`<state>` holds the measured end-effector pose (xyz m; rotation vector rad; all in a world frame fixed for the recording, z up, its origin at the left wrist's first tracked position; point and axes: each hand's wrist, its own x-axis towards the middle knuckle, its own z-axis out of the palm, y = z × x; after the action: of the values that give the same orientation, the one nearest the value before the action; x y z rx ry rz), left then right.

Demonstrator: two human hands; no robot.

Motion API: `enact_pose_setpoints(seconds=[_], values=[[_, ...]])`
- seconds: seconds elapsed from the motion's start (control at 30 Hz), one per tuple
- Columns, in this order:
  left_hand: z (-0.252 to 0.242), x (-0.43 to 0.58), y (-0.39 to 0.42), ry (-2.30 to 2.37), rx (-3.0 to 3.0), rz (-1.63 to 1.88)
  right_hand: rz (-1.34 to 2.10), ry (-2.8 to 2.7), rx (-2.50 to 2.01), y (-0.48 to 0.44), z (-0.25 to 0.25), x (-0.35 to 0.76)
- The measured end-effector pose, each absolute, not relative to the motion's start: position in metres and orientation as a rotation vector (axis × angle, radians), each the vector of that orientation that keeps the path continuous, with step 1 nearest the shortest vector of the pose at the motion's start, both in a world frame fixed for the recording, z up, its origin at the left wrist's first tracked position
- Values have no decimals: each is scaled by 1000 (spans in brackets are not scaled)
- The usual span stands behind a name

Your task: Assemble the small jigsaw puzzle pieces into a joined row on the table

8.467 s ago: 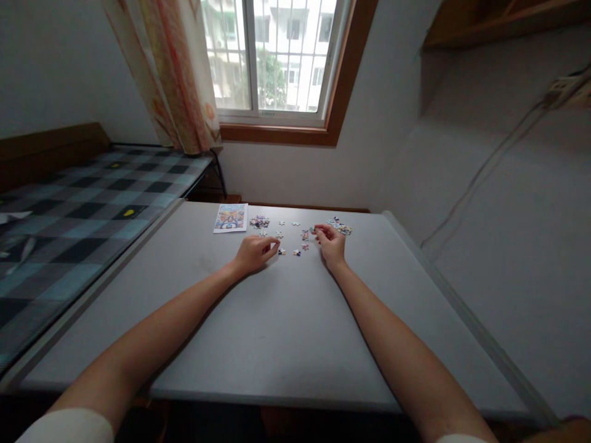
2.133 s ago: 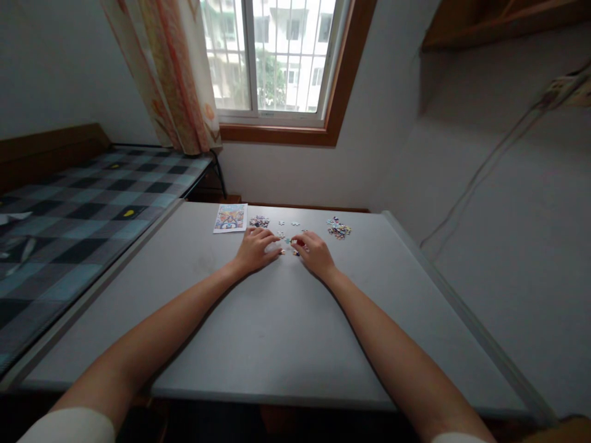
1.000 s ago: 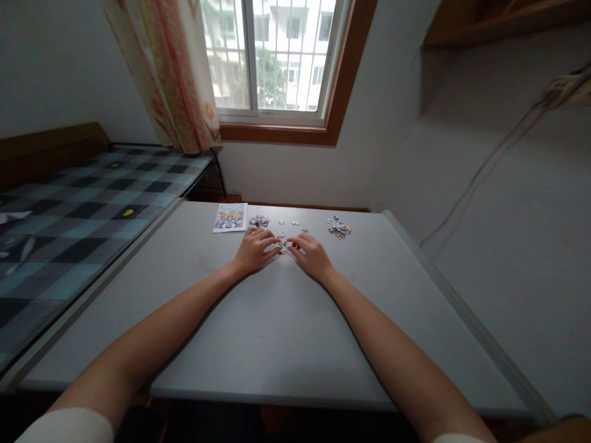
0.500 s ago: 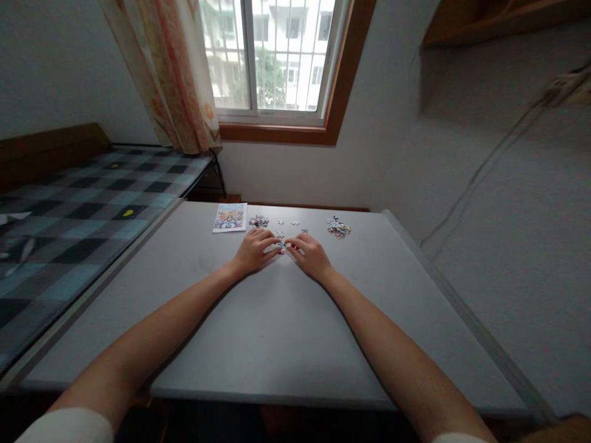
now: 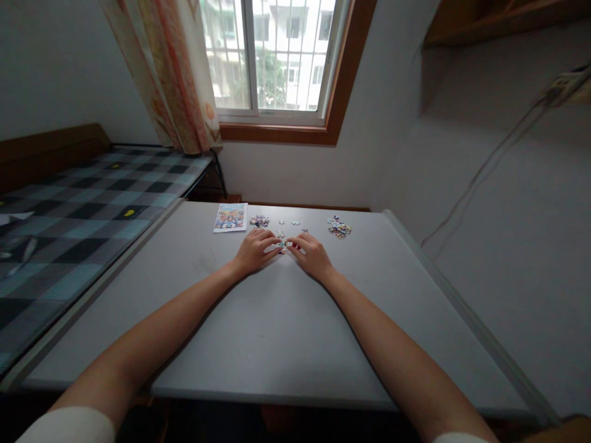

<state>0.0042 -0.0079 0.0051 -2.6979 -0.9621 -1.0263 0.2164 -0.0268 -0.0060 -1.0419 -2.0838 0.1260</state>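
Starting at the left, the picture card is lying flat at the far edge of the table, with a small heap of pieces just beside it, neither one stirring. The left hand is staying half-curled, fingertips pressing down at the puzzle pieces in the middle; whether it is actually gripping one, I cannot tell. Now the change: the right hand, which was out by the right-hand heap some seconds back, is now sitting close in, thumb and forefinger closed in a pinch on those same pieces. Over the last second both hands are barely shifting, fingertips nearly touching. That is looking like fitting work, a fetched piece being nudged against its neighbour on the tabletop between the two hands.
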Motion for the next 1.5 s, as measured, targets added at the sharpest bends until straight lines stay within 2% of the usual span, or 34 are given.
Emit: enact_pose_setpoints(seconds=[1.5], values=[[5, 5, -8, -831, -2679, -1133, 129, -2105, -1013, -26, -8, 217]])
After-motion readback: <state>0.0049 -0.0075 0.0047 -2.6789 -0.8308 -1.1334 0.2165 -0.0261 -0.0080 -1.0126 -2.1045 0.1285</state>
